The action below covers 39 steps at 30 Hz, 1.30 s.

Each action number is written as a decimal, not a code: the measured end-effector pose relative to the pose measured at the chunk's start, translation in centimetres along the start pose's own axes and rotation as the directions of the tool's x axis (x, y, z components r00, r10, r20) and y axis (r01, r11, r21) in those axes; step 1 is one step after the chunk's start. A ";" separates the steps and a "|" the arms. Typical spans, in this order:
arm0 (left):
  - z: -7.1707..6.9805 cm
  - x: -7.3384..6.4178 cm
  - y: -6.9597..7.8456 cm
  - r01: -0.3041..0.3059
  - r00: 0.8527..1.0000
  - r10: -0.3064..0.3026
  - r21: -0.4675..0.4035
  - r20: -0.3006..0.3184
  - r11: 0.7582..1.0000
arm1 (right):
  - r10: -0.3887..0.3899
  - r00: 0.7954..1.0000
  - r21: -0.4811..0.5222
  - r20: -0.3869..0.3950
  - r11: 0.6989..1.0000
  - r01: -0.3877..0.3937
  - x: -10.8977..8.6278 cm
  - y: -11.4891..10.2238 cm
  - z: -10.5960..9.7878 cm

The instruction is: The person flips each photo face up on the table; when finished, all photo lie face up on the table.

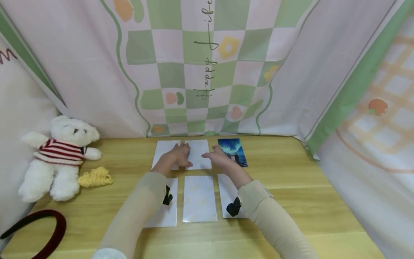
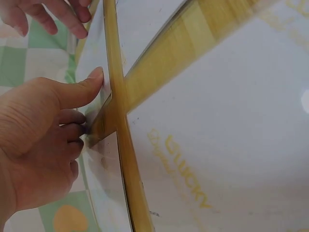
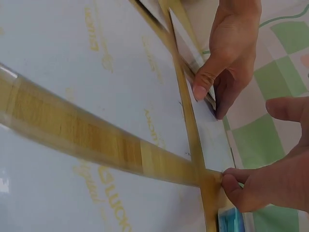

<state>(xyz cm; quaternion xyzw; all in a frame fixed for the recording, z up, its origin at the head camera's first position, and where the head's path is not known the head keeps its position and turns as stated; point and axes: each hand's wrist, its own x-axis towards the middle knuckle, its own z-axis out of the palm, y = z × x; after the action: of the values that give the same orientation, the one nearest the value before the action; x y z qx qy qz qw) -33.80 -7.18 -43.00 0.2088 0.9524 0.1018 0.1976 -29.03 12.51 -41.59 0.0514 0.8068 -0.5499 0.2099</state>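
White photo prints lie face down in two rows, with yellow "LUCKY" lettering on their backs. My left hand (image 1: 176, 154) is over the gap between the back-left photo (image 1: 159, 151) and the back-middle photo (image 1: 199, 156). Its thumb (image 2: 91, 87) reaches onto the back-middle photo, and the other fingers bend loosely by the gap. Across from it, my right hand (image 1: 220, 158) has its fingertips (image 3: 233, 180) right at that photo's right edge, thumb held away. Beside this hand a face-up photo (image 1: 231, 145) shows a blue-green glowing sky, partly hidden by the hand.
Nearer me lie a front-left photo (image 1: 165, 216), a front-middle photo (image 1: 199, 198) and a front-right photo (image 1: 227, 189), partly under my sleeves. On the left sit a white teddy bear (image 1: 61, 154), yellow yarn (image 1: 96, 177) and a dark red headband (image 1: 59, 226). A checked curtain (image 1: 200, 72) hangs behind.
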 end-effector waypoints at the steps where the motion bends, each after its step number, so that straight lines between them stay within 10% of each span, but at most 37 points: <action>1: 0.0 0.0 0.0 0.000 1.000 0.000 -0.001 0.002 1.000 | 0.004 1.000 0.026 0.000 1.000 -0.004 0.0 0.0 0.0; 39: -0.4 -0.8 -0.5 0.038 0.999 -0.037 -0.022 0.029 0.999 | -0.023 0.997 0.200 -0.072 0.979 0.037 0.3 -0.1 -0.4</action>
<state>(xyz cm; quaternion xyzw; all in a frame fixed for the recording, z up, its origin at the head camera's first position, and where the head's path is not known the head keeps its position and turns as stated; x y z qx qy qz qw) -33.45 -8.05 -42.55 0.1901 0.9520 0.1056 0.2155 -29.46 12.73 -41.50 0.0792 0.7546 -0.6295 0.1673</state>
